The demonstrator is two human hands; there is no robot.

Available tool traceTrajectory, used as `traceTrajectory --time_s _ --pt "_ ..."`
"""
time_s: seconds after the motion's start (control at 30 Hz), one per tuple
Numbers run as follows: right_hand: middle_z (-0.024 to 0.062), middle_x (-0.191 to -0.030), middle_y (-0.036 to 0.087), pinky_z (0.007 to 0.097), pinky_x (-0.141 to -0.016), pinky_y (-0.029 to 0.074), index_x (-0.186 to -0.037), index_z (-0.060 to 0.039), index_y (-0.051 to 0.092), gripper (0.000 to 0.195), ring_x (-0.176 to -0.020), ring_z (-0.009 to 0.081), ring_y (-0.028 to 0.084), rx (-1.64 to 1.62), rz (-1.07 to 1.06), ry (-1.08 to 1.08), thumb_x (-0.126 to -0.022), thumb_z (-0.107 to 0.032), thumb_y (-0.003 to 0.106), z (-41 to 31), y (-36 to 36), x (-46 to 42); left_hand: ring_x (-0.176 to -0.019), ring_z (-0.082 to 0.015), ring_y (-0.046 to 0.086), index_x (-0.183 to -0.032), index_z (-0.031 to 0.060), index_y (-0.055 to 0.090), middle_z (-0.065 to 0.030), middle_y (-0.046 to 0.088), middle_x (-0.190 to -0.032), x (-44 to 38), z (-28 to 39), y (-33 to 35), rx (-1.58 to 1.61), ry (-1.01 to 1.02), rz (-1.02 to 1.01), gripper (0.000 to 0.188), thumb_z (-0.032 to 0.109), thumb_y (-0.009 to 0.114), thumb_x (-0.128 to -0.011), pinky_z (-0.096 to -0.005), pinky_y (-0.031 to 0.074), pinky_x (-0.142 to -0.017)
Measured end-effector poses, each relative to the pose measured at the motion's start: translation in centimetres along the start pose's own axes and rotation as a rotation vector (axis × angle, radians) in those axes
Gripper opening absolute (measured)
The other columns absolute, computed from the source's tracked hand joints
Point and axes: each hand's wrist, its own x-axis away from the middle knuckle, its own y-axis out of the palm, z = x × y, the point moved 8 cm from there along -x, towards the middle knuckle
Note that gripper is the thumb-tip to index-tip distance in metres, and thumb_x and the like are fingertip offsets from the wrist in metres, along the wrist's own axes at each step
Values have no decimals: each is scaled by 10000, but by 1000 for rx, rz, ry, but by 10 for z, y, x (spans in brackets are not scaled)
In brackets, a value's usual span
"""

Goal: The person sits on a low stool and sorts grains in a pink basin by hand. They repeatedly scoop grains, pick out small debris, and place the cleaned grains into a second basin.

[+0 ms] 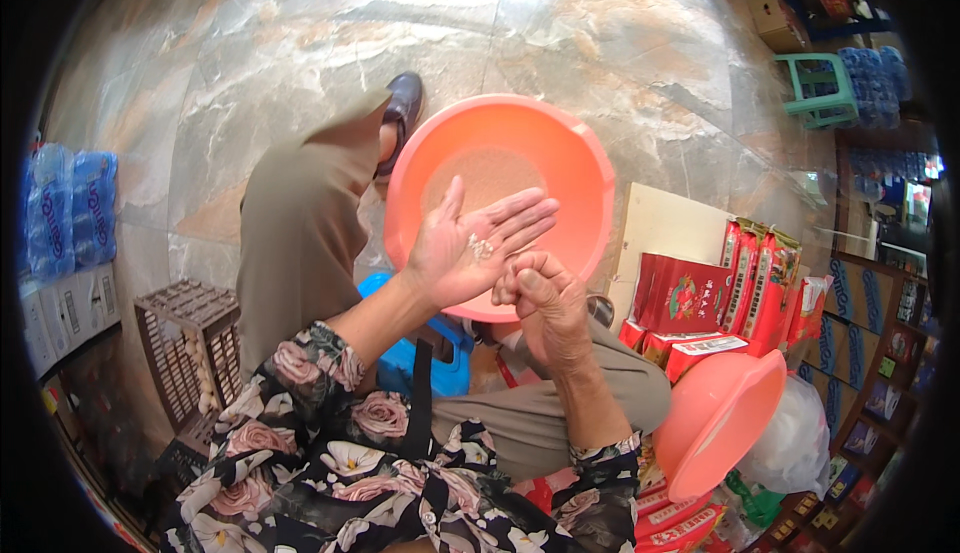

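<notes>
My left hand (469, 245) lies palm up with its fingers stretched out, over the near part of a large orange plastic basin (596, 178). A small cluster of pale grains (478, 247) rests on its palm. Close beside its fingers, on the right, my right hand (546, 294) is curled, its thumb bent against the fingers; whether something small is pinched there cannot be told. The basin stands on the floor, and a layer of fine light-brown grains (484, 174) covers its bottom.
A blue plastic stool (405, 365) is beneath me. To the left are a brown plastic crate (187, 305) and shrink-wrapped bottles (71, 212). On the right stand a second orange basin (712, 418), red packages (686, 294), a pale board (660, 227) and a clear plastic bag (787, 433).
</notes>
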Motion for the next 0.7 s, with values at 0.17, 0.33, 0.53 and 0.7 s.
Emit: traceTrajectory --time_s 0.17,0.33,0.53,0.7 --pt "29 -703 581 230 -613 409 -754 -13 584 241 -669 90 519 212 144 -49 -899 -206 586 -12 -7 -4 -1414 -345 163 -1422 -62 254 -244 253 -1484 2 4 -10 -78 24 -23 827 611 203 -943 -448 144 -1159" --pt "84 -734 598 270 -660 464 -842 35 593 194 -679 153 568 -44 28 -115 -915 -145 585 -22 -11 -15 -1383 -367 239 -1405 -79 267 -262 270 -1468 -1 -6 -12 97 -93 -168 895 665 212 -911 -451 183 -1151" --pt "81 -759 607 287 -621 480 -858 12 601 127 -672 162 574 1262 27 -865 -913 -98 570 -95 6 8 -1293 -358 392 -1385 -46 348 -236 402 -1404 6 -5 -35 13 -88 60 849 650 323 -900 -475 260 -1109" --pt "23 -657 572 243 -592 459 -828 -14 572 249 -624 92 556 538 320 -448 -922 -245 569 -164 -87 30 -1379 -316 278 -1424 -15 295 -184 315 -1478 5 -4 -52 -216 -62 165 814 624 319 -921 -463 206 -1134"
